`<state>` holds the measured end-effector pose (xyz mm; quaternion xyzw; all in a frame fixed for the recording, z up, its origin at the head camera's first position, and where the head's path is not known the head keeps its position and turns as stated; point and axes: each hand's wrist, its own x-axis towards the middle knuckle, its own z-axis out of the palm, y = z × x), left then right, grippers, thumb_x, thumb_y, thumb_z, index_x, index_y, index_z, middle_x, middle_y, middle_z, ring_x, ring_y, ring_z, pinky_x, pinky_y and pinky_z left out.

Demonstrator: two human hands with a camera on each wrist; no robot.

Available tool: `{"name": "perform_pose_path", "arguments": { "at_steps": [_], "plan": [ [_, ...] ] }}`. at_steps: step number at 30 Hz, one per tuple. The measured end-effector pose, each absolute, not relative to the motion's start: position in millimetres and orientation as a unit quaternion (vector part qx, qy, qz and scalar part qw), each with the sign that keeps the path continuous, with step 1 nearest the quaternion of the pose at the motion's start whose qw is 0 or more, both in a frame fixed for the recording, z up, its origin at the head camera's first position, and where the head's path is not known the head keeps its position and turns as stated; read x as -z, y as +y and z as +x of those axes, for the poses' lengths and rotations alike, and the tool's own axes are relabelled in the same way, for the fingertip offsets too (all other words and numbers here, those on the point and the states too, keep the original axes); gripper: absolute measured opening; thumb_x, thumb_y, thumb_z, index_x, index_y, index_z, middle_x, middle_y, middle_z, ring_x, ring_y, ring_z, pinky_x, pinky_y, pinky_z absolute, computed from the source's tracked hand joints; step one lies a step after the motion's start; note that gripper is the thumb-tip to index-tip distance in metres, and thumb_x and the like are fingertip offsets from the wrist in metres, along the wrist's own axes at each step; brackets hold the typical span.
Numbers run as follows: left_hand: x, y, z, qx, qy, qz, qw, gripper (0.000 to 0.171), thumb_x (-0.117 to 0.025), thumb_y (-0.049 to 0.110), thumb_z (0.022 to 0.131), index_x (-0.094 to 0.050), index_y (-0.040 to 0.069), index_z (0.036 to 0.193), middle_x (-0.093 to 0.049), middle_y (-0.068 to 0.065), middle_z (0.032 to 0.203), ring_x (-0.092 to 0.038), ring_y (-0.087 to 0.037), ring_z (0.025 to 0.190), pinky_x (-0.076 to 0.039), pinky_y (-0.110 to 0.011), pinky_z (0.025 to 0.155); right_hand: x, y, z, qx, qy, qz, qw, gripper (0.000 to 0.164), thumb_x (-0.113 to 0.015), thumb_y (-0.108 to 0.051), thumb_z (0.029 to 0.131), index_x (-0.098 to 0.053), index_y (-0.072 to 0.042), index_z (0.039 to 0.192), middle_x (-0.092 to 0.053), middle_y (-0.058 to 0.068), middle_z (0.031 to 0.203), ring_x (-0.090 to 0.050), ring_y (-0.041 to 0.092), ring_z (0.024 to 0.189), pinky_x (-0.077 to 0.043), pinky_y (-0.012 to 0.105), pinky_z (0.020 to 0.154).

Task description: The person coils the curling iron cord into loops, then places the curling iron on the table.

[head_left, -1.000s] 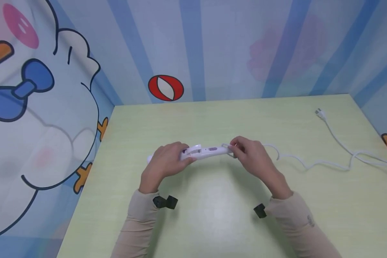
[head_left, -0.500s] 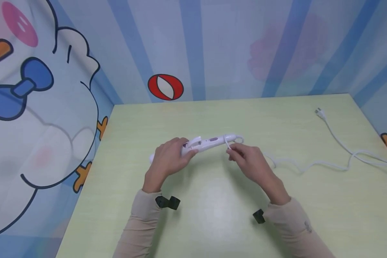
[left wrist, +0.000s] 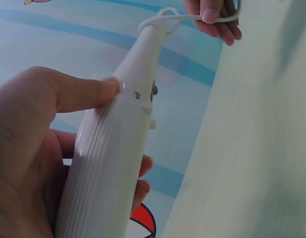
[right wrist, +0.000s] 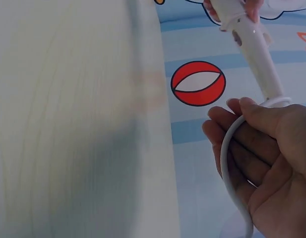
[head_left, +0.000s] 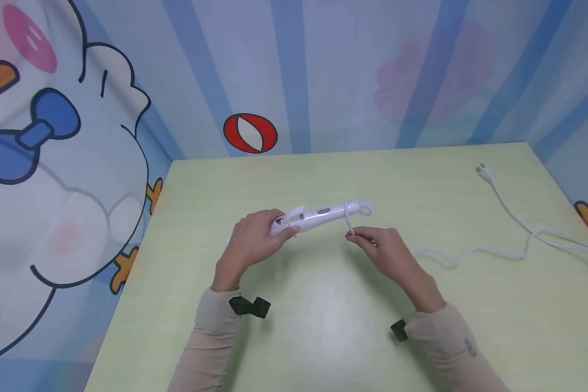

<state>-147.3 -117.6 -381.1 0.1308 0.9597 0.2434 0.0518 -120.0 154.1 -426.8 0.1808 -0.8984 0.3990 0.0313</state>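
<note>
A white curling iron [head_left: 313, 219] with a raised lever is held above the table, slanting up to the right. My left hand [head_left: 255, 239] grips its thicker part; in the left wrist view the thumb lies along the ridged white casing [left wrist: 105, 163], fingers round the far side. Its white cord [head_left: 349, 218] bends back at the handle's end and wraps round the handle. Just below that end, my right hand [head_left: 384, 250] pinches the cord between thumb and forefinger. In the right wrist view the cord [right wrist: 225, 158] runs on down across the palm.
The rest of the cord [head_left: 500, 252] trails over the pale table [head_left: 323, 326] to the right edge of view. A white two-pin plug [head_left: 483, 172] lies at the back right. Cartoon-printed walls [head_left: 343, 76] stand behind and to the left.
My right hand has come off the handle's end, drawing the wrapped cord down toward me. The handle's end has tilted up and away. My left hand keeps its grip.
</note>
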Motion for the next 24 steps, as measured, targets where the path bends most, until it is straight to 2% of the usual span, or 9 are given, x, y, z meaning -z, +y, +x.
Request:
{"name": "perform_pose_path", "arguments": {
  "at_steps": [5, 8, 11, 14, 17, 20, 24],
  "plan": [
    [375, -120, -146, -0.262, 0.951, 0.148, 0.065, 0.048, -0.057, 0.053, 0.084, -0.06, 0.017, 0.116, -0.061, 0.004, 0.095, -0.052, -0.016, 0.08, -0.039, -0.031, 0.067, 429, 164, -129, -0.421, -0.884, 0.206, 0.006, 0.022, -0.061, -0.015, 0.088, -0.068, -0.006, 0.107, -0.069, 0.005, 0.101, -0.065, 0.019, 0.094, -0.052, 0.031, 0.072],
    [370, -122, -144, -0.269, 0.946, 0.163, 0.075, 0.047, -0.058, 0.051, 0.084, -0.061, 0.017, 0.117, -0.061, 0.004, 0.096, -0.052, -0.015, 0.08, -0.04, -0.031, 0.067, 427, 173, -136, -0.437, -0.873, 0.212, -0.039, 0.022, -0.061, -0.018, 0.089, -0.069, -0.008, 0.106, -0.07, 0.002, 0.1, -0.065, 0.018, 0.095, -0.051, 0.03, 0.077],
    [365, -123, -142, -0.27, 0.942, 0.181, 0.079, 0.046, -0.06, 0.05, 0.083, -0.063, 0.018, 0.116, -0.062, 0.004, 0.097, -0.053, -0.015, 0.08, -0.041, -0.031, 0.066, 423, 181, -142, -0.441, -0.87, 0.202, -0.088, 0.019, -0.062, -0.02, 0.088, -0.071, -0.012, 0.102, -0.071, -0.002, 0.094, -0.066, 0.019, 0.09, -0.049, 0.032, 0.075],
    [362, -124, -141, -0.267, 0.939, 0.199, 0.081, 0.044, -0.061, 0.049, 0.082, -0.064, 0.019, 0.114, -0.063, 0.005, 0.095, -0.053, -0.014, 0.079, -0.042, -0.031, 0.065, 416, 188, -150, -0.441, -0.862, 0.207, -0.137, 0.016, -0.061, -0.011, 0.088, -0.071, -0.012, 0.1, -0.071, -0.001, 0.089, -0.066, 0.022, 0.086, -0.049, 0.037, 0.074],
    [362, -124, -139, -0.261, 0.936, 0.22, 0.087, 0.041, -0.061, 0.051, 0.081, -0.066, 0.021, 0.109, -0.062, 0.008, 0.092, -0.052, -0.012, 0.076, -0.042, -0.03, 0.064, 408, 191, -158, -0.417, -0.864, 0.23, -0.167, 0.018, -0.059, -0.006, 0.088, -0.07, -0.011, 0.102, -0.07, 0.002, 0.091, -0.064, 0.019, 0.083, -0.049, 0.037, 0.075],
    [362, -123, -138, -0.251, 0.934, 0.24, 0.088, 0.039, -0.057, 0.058, 0.08, -0.066, 0.025, 0.099, -0.06, 0.01, 0.083, -0.052, -0.011, 0.071, -0.041, -0.029, 0.06, 398, 192, -165, -0.376, -0.875, 0.248, -0.179, 0.017, -0.059, -0.011, 0.089, -0.071, -0.013, 0.102, -0.069, 0.002, 0.094, -0.06, 0.015, 0.078, -0.047, 0.033, 0.071],
    [361, -121, -136, -0.233, 0.936, 0.25, 0.08, 0.046, -0.052, 0.071, 0.075, -0.063, 0.029, 0.088, -0.057, 0.012, 0.073, -0.051, -0.009, 0.063, -0.04, -0.028, 0.055, 381, 189, -171, -0.355, -0.878, 0.246, -0.204, 0.013, -0.061, -0.015, 0.089, -0.071, -0.016, 0.096, -0.069, 0.0, 0.089, -0.061, 0.015, 0.072, -0.05, 0.033, 0.066]
  ]
}}
